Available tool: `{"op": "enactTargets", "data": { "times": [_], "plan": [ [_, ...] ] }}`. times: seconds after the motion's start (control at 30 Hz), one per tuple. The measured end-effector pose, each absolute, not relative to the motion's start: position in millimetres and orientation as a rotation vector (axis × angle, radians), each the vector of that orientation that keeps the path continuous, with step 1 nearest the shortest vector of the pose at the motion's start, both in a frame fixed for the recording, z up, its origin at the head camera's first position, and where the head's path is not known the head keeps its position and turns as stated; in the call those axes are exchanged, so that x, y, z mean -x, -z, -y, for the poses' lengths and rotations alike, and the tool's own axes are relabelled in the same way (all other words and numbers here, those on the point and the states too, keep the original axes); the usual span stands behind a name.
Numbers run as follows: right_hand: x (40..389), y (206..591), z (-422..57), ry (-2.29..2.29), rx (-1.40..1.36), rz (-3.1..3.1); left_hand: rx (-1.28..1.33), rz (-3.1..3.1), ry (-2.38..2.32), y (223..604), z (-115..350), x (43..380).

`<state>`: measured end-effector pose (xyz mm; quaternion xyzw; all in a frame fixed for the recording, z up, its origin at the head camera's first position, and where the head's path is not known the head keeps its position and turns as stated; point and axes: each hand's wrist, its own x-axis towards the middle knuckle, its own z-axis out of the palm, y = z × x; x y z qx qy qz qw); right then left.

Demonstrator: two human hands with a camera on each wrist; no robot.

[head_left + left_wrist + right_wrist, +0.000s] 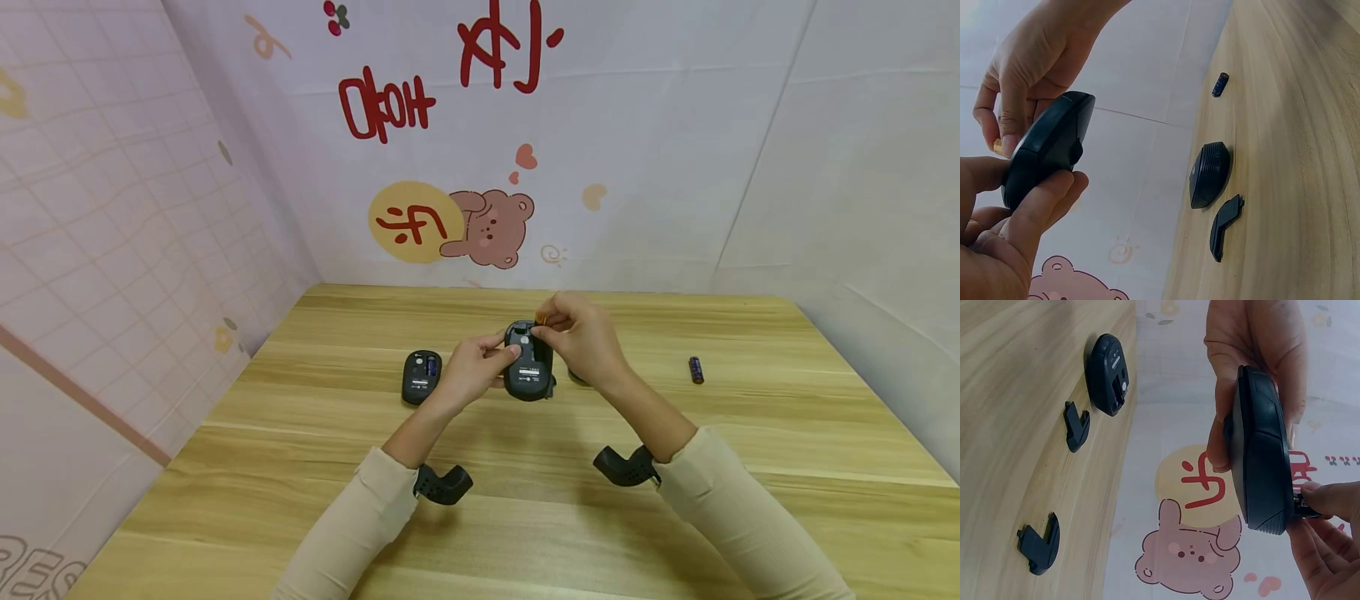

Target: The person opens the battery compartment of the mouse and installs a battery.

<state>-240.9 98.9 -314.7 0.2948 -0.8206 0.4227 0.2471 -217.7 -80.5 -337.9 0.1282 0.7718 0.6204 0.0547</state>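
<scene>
In the head view, my left hand (474, 367) holds a black computer mouse (528, 379) above the table, its underside facing up and its battery compartment uncovered. At the far end of that compartment, my right hand (587, 333) pinches a small battery (540, 319) with an orange end. The right wrist view shows this battery (1302, 505) partly hidden between fingertips and mouse. Left of the hands, a second mouse (422, 375) lies underside up with a battery in it. A third mouse (1210, 175) rests on the table, mostly hidden by my right hand in the head view.
A loose dark battery (696, 370) lies on the wooden table (517, 517) to the right. Two black battery covers are on the table in the right wrist view, one cover (1077, 426) near the second mouse, another cover (1039, 544) farther off. A printed white backdrop (645, 167) stands behind.
</scene>
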Motion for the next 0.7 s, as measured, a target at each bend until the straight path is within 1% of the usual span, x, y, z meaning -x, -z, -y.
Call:
{"op": "enactTargets", "data": {
  "times": [0.23, 0.33, 0.57, 0.7],
  "plan": [
    [242, 317, -99, -1.106, -0.807, 2.251, -0.407, -2.364, -1.849, 312, 79, 197],
    [242, 316, -100, -1.106, -0.804, 2.273, -0.409, -2.37, -1.844, 313, 79, 198],
    [241, 315, -101, -1.131, -0.813, 2.307, -0.371, -2.347, -1.863, 337, 80, 219],
    [241, 316, -102, -1.146, -0.815, 2.327, -0.35, -2.36, -1.886, 341, 80, 221]
  ]
}}
